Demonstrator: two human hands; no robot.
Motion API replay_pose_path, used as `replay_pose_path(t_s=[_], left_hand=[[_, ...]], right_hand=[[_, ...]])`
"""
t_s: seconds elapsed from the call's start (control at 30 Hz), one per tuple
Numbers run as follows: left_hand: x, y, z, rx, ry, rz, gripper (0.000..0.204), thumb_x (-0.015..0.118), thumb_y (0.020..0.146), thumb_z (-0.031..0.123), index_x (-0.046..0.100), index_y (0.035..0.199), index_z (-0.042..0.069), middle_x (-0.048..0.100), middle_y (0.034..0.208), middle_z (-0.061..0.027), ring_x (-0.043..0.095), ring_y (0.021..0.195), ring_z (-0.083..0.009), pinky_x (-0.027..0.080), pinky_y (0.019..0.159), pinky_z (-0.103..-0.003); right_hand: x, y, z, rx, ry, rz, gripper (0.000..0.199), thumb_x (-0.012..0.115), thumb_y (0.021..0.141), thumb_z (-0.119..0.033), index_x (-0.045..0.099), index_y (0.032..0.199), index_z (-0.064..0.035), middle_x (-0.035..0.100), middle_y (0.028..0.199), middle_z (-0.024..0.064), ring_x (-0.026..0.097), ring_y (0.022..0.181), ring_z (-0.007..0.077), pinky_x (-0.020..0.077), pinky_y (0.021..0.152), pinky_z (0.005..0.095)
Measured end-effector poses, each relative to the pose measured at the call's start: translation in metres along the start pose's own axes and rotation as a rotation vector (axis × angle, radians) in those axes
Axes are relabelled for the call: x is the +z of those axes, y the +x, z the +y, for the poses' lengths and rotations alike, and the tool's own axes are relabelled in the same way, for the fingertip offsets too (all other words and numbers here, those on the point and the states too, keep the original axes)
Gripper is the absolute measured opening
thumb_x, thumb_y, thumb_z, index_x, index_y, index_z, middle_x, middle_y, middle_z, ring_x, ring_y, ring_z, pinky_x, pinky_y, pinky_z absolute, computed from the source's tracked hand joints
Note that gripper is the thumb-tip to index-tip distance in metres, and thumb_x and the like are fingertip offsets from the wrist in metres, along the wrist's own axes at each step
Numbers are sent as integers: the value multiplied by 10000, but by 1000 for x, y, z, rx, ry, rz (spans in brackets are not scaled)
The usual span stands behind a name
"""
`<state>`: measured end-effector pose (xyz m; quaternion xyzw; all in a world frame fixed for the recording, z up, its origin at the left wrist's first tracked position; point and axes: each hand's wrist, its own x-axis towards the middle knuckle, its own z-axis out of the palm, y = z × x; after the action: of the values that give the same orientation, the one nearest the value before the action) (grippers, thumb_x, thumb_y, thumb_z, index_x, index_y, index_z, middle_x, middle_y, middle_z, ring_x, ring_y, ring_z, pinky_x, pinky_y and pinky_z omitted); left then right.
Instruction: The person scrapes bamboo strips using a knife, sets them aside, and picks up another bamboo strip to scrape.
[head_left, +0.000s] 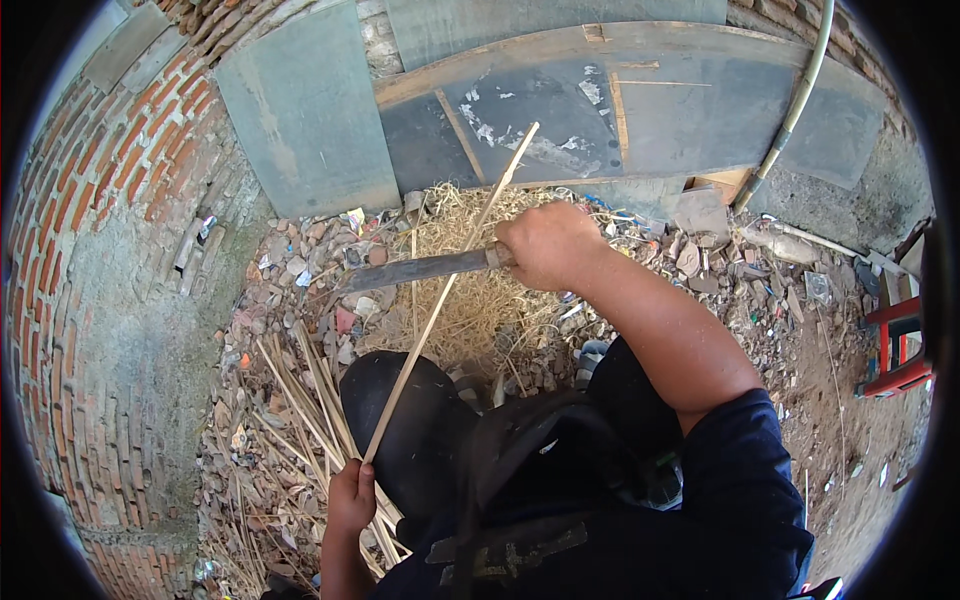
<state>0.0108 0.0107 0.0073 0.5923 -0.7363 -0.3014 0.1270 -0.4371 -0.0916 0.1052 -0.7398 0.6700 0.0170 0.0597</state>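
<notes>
My left hand [351,496] is closed around the lower end of a long, thin bamboo strip [418,345], which slants up and to the right across my thigh. My right hand [550,243] grips the handle of a machete [415,270], its long grey blade pointing left. The blade crosses the strip around its middle; I cannot tell exactly where the edge touches. Beyond, the strip's far end rises past the blade toward the dark panels. Under the blade and strip lies a heap of pale shavings [470,310].
Beside my left leg lies a bundle of bamboo strips [318,395] on rubble. A brick wall [110,250] stands at left, dark panels [540,110] lean across the back, and a pole [790,120] leans at back right. A red stool [897,345] stands at far right.
</notes>
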Motion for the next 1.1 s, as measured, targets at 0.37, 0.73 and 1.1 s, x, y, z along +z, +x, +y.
replay_pose_path(t_s=[0.37, 0.73, 1.1], left_hand=[[5, 4, 1, 70, 9, 50, 499, 416, 1062, 399, 515, 796, -12, 526, 632, -217, 543, 577, -352, 424, 571, -429], [7, 2, -19, 37, -87, -12, 541, 399, 1067, 429, 510, 771, -10, 498, 599, -133, 481, 582, -209, 403, 568, -394], [-8, -2, -4, -113, -201, -126, 541, 373, 1076, 441, 492, 753, 23, 445, 606, -13, 411, 598, -122, 369, 555, -331]], right_hand=[[45, 35, 38, 67, 338, 173, 207, 629, 835, -266, 705, 968, -127, 693, 854, 136, 694, 878, 319, 558, 816, 463], [42, 32, 2, -107, 159, 24, 114, 632, 869, -233, 687, 929, -153, 701, 833, 66, 696, 786, 218, 558, 777, 408], [30, 27, -5, -58, 143, -4, 204, 615, 908, -306, 704, 993, -144, 705, 854, 105, 712, 872, 265, 566, 790, 455]])
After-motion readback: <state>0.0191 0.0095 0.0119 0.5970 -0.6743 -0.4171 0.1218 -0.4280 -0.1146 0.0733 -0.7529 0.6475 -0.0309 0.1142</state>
